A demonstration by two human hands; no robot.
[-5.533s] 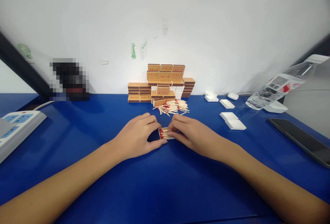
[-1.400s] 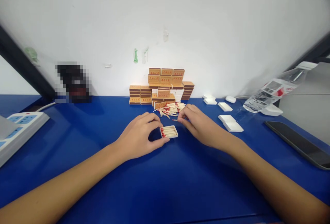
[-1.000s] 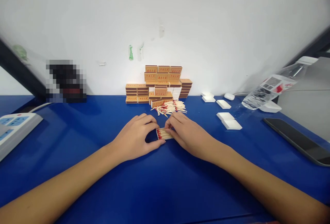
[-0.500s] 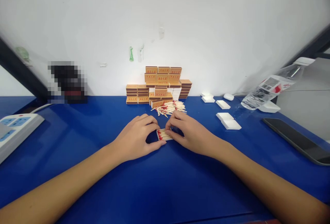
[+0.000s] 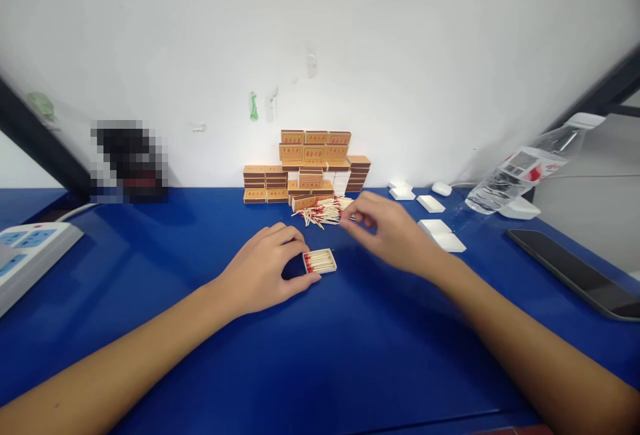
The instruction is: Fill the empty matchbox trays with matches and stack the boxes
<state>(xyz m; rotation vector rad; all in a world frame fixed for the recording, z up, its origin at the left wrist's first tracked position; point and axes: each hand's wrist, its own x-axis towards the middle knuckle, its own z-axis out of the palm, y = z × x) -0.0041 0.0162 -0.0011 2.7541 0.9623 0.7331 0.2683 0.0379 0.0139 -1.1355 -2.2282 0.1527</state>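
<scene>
A small white matchbox tray (image 5: 334, 263) lies on the blue table, filled with a layer of red-headed matches (image 5: 320, 260). My left hand (image 5: 267, 265) rests around its left end, thumb at the near edge and fingers at the far edge. Behind it spreads a loose pile of matches (image 5: 323, 211). My right hand (image 5: 383, 228) is at the pile's right side, thumb and forefinger closed in a pinch; whether a match is between the tips cannot be made out.
Stacked orange matchboxes (image 5: 314, 153) stand against the wall behind the pile. Empty white trays (image 5: 431, 204) lie to the right, near a tilted water bottle (image 5: 530, 165), a white earbud case (image 5: 441, 189) and a dark phone (image 5: 575, 271). A power strip (image 5: 40, 261) occupies the left edge.
My right hand has lifted off the tray and moved right and away from me to the match pile, uncovering the tray's right end. My left hand has stayed in place.
</scene>
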